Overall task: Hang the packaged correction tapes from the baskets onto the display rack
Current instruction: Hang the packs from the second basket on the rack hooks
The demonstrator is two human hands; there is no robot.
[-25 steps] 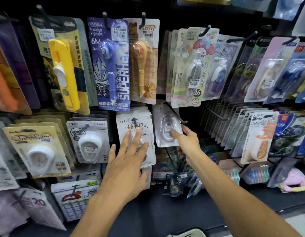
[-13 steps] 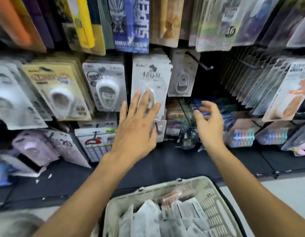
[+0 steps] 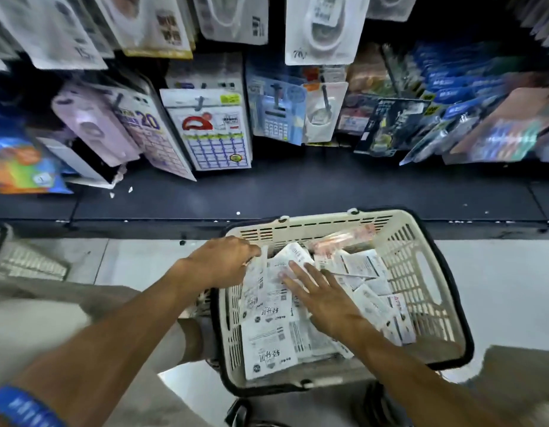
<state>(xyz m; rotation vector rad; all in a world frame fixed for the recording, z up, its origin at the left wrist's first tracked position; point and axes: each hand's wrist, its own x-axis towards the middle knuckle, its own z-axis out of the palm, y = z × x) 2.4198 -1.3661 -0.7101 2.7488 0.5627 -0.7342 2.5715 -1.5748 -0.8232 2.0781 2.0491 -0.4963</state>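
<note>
A cream plastic basket point(image 3: 421, 260) with a black rim stands on the floor below the rack, full of several white packaged correction tapes point(image 3: 267, 343) lying face down. My left hand point(image 3: 223, 263) reaches over the basket's left rim and pinches the top edge of one white package point(image 3: 260, 272). My right hand point(image 3: 319, 294) lies flat on the pile, fingers straight and spread. The display rack point(image 3: 322, 29) fills the upper part of the view, with white correction tape packages hanging along its top row.
A dark shelf ledge point(image 3: 297, 192) runs between rack and floor. Calculator and stationery packs point(image 3: 214, 131) hang on the lower hooks. Another pale basket point(image 3: 23, 260) shows at the left edge. Light floor tiles point(image 3: 498, 272) surround the basket.
My view has dropped from the rack to the basket. Both hands have left the hanging packages and come down into the basket; the left now pinches a package, the right rests on the pile.
</note>
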